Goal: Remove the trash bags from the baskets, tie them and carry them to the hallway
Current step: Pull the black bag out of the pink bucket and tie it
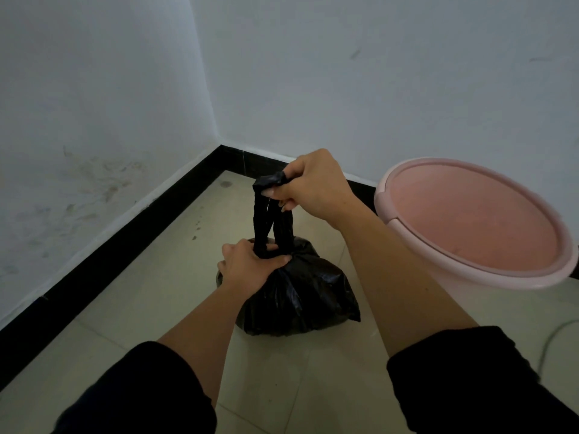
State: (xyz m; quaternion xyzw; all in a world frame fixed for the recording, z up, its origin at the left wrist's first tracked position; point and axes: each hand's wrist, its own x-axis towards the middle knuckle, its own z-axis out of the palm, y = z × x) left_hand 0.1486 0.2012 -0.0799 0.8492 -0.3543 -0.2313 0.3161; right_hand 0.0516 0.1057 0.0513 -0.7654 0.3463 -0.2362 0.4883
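Black trash bag [300, 296] on floor, twisted ends upright — right hand [310, 186] gripping them above, left hand [247, 264] clamping neck below, nearer knot.

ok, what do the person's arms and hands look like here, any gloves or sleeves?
The left hand and right hand are bare: no gloves, rings or watch visible. The left sleeve and right sleeve are plain black, ending near the elbows, forearms uncovered.
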